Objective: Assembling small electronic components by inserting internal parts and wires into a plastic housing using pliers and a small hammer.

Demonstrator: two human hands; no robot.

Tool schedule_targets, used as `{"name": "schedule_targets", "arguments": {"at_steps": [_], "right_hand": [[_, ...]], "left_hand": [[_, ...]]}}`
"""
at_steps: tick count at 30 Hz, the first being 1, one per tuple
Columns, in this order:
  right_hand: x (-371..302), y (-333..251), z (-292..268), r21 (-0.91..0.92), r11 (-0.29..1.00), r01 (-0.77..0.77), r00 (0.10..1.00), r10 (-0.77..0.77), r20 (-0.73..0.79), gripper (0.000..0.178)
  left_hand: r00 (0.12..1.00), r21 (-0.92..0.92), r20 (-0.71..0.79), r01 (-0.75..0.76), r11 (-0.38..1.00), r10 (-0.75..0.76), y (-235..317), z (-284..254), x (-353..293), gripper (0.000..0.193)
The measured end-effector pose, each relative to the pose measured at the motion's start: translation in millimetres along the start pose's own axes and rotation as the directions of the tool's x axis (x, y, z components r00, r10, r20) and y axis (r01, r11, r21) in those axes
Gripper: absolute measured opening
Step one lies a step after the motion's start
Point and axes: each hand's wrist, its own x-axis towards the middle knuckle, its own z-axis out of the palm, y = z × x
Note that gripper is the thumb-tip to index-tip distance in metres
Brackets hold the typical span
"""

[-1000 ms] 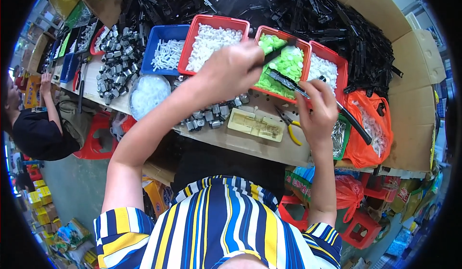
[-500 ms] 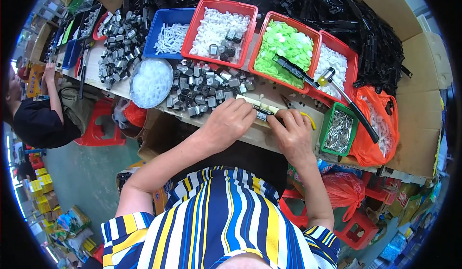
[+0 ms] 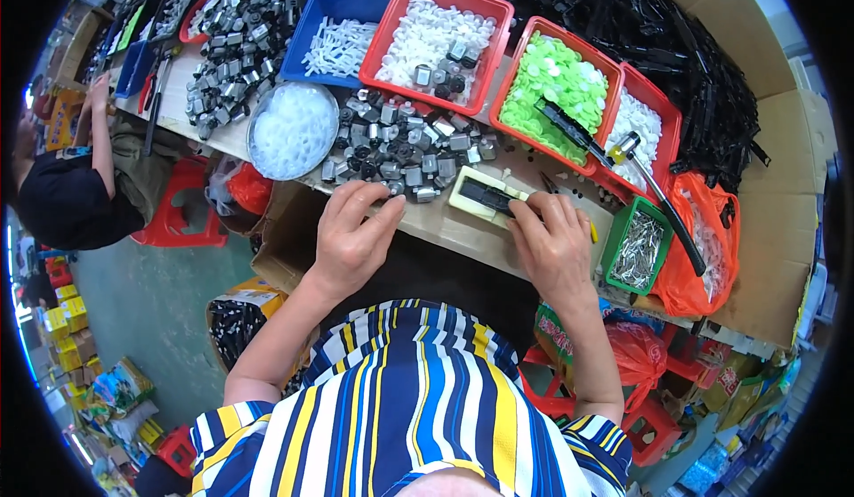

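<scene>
A cream-coloured block (image 3: 461, 202) lies near the table's front edge, with a slim black plastic part (image 3: 487, 196) set in its recess. My right hand (image 3: 556, 243) has its fingertips on the right end of that black part. My left hand (image 3: 351, 239) is off the block, thumb and fingertips drawn together at the front edge of a pile of small silver and black motor-like parts (image 3: 414, 145). What the left fingertips hold, if anything, is too small to make out.
Behind stand a blue bin (image 3: 298, 56) of white sticks and red bins (image 3: 498, 96) of white and green pieces. A screwdriver-like tool (image 3: 663, 199) crosses the right bins. Nearby are a green tray (image 3: 614, 261) of metal pins and a plastic bowl (image 3: 294, 132). Another person (image 3: 71, 185) sits left.
My left hand has left the block and moved left to the motor-like parts. The block and the black part are now more exposed. The right hand stays beside them. The view has shifted slightly.
</scene>
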Motion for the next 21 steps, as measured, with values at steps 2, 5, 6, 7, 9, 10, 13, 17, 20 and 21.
{"name": "schedule_targets", "arguments": {"at_steps": [2,5,6,7,9,10,13,17,20,21], "right_hand": [[5.9,-11.9,8.9,0.037,0.998,0.057,0.996,-0.055,-0.068,0.026],[21.0,-36.8,36.2,0.042,0.992,0.115,0.991,-0.112,-0.077,0.028],[29.0,-43.8,44.0,0.034,0.992,0.120,0.991,-0.118,-0.056,0.025],[36.0,-49.1,49.6,0.020,0.993,0.117,0.993,-0.116,-0.036,0.022],[41.1,-51.9,63.4,-0.017,0.995,0.097,0.993,-0.098,-0.068,0.019],[41.5,-52.7,66.8,-0.010,0.997,0.075,0.997,-0.075,-0.019,0.025],[40.2,-56.1,67.1,0.031,0.999,0.042,0.999,-0.043,0.029,0.033],[28.2,-55.5,63.8,0.082,0.994,0.071,0.993,-0.062,-0.102,0.034],[23.1,-54.4,52.4,0.108,0.992,0.063,0.972,-0.036,-0.234,0.033],[21.9,-53.7,50.0,0.100,0.993,0.063,0.965,-0.035,-0.261,0.033]], "left_hand": [[0.999,-0.005,0.018,0.039,0.999,-0.039,-3.4,0.8,-5.5,0.032],[0.998,-0.003,0.040,0.042,0.999,-0.042,-5.0,5.1,-8.0,0.034],[0.998,0.007,0.039,0.049,0.999,-0.050,-6.1,6.7,-9.1,0.034],[0.998,-0.006,0.040,0.058,0.998,-0.058,-7.2,9.8,-8.3,0.033],[0.996,-0.037,0.069,0.067,0.997,-0.064,-8.9,11.6,-9.6,0.038],[0.995,-0.030,0.070,0.069,0.997,-0.067,-10.6,12.3,-10.1,0.038],[0.998,-0.054,0.055,0.035,0.998,-0.032,-14.3,13.4,-10.4,0.039],[0.998,-0.063,0.027,0.051,0.997,-0.049,-9.9,12.7,-9.7,0.035],[0.983,-0.217,0.050,0.181,0.959,-0.174,5.5,2.8,-1.1,0.031],[0.957,-0.345,0.113,0.291,0.893,-0.268,13.0,-0.7,4.7,0.030]]}}
